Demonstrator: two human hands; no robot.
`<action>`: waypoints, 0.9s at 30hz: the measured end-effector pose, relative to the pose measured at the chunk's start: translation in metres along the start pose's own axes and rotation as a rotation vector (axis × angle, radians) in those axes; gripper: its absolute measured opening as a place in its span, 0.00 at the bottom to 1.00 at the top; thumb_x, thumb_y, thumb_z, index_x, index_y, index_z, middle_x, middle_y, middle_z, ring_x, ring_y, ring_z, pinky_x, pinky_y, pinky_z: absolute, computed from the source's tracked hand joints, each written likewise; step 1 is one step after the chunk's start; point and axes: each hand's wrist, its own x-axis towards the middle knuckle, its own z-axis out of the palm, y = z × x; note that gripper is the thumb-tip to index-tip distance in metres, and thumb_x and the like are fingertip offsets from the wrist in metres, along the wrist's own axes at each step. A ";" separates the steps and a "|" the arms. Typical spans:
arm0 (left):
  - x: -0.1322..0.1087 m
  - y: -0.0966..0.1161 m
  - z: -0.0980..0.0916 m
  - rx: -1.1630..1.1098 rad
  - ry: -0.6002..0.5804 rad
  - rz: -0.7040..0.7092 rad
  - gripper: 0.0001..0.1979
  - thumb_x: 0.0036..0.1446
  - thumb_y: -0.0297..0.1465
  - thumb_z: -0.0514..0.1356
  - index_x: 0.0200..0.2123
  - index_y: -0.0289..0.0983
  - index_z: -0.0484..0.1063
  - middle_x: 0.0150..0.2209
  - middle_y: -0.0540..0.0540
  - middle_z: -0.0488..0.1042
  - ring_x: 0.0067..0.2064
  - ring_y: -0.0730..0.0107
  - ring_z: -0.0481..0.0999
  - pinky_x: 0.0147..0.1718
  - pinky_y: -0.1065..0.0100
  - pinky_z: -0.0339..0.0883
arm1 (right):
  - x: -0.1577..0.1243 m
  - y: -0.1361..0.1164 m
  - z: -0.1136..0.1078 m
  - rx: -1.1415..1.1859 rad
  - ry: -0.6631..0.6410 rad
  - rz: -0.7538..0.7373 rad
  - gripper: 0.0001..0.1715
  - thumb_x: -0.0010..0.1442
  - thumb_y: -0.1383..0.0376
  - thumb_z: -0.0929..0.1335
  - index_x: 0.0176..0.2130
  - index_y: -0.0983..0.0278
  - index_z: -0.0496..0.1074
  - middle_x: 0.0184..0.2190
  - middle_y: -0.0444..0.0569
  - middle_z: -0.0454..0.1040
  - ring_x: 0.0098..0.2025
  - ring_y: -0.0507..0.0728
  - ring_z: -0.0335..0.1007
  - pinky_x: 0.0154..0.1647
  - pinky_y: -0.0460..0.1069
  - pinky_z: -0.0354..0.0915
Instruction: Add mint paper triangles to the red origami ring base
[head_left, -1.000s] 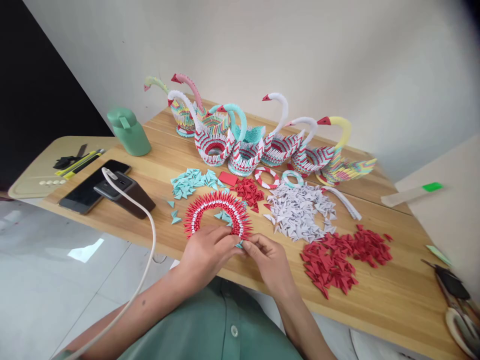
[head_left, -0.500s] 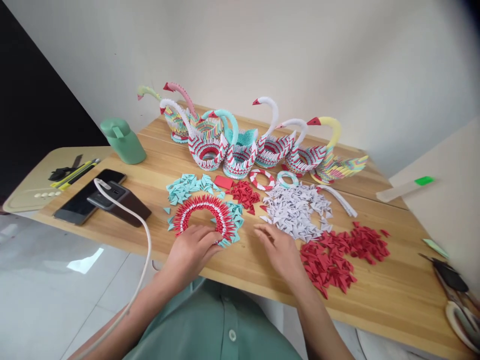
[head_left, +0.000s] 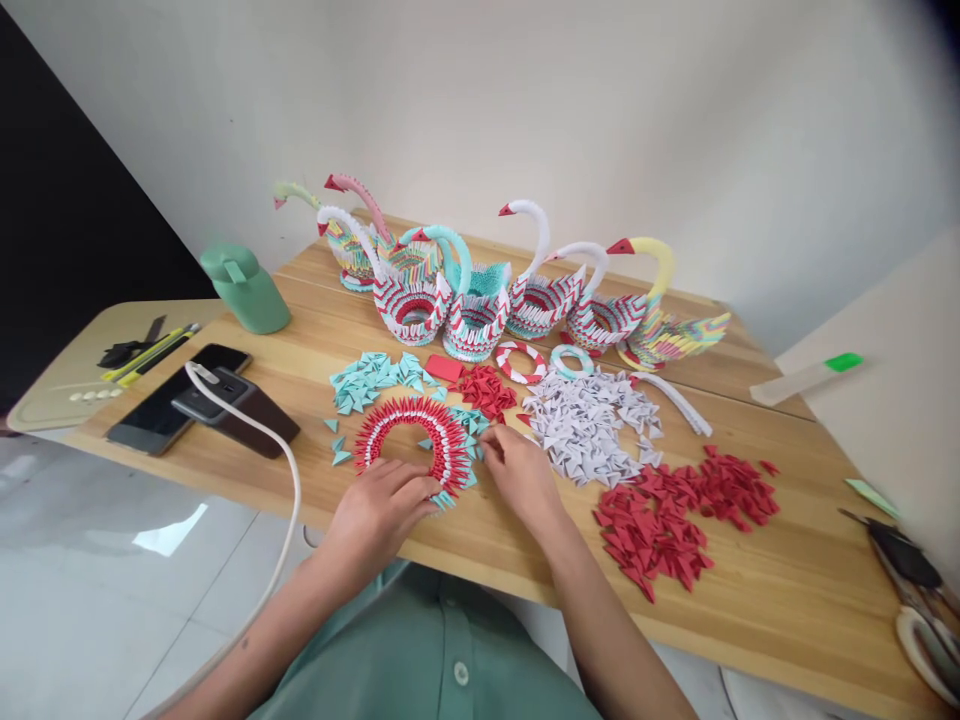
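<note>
A half-built ring of red and white folded paper pieces (head_left: 405, 415) lies on the wooden table (head_left: 787, 600) close to the front edge. My left hand (head_left: 382, 505) rests on the ring's near side, fingers curled over its rim. My right hand (head_left: 517, 475) sits just right of the ring, fingertips pinched together at the teal pieces (head_left: 469, 420) along the ring's right edge. Loose piles lie around: teal (head_left: 371, 375), small red (head_left: 487, 388), white (head_left: 592, 420) and a large red one (head_left: 675, 510).
Several finished paper swans (head_left: 472, 300) stand in a row at the back. A phone (head_left: 172, 400), a power bank (head_left: 240, 410) with a white cable (head_left: 289, 470) and a green container (head_left: 244, 288) lie left. Scissors (head_left: 900, 555) sit at the right edge.
My hands parted from a joint pinch at the ring's near edge. The right hand swung out to the right, then came back to the teal pieces by the ring. The left stayed on the ring.
</note>
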 end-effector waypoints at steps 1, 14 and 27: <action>0.000 0.000 0.000 -0.010 0.004 -0.004 0.09 0.68 0.33 0.54 0.39 0.36 0.71 0.38 0.45 0.79 0.36 0.64 0.76 0.36 0.64 0.66 | -0.002 0.004 -0.002 0.092 -0.005 0.021 0.10 0.60 0.70 0.64 0.38 0.60 0.74 0.36 0.48 0.79 0.37 0.59 0.75 0.38 0.51 0.64; 0.014 0.012 0.002 -0.145 0.048 -0.025 0.06 0.66 0.32 0.57 0.43 0.37 0.71 0.40 0.45 0.78 0.41 0.65 0.77 0.39 0.66 0.68 | -0.050 0.016 -0.016 1.259 -0.059 0.273 0.13 0.51 0.57 0.78 0.35 0.60 0.79 0.24 0.42 0.76 0.27 0.52 0.71 0.33 0.47 0.67; 0.026 0.024 0.003 -0.158 0.079 -0.010 0.08 0.66 0.34 0.56 0.41 0.36 0.71 0.38 0.45 0.79 0.40 0.65 0.78 0.39 0.66 0.69 | -0.067 -0.002 -0.011 1.372 0.021 0.300 0.14 0.50 0.57 0.78 0.30 0.61 0.75 0.22 0.40 0.73 0.24 0.49 0.70 0.29 0.44 0.65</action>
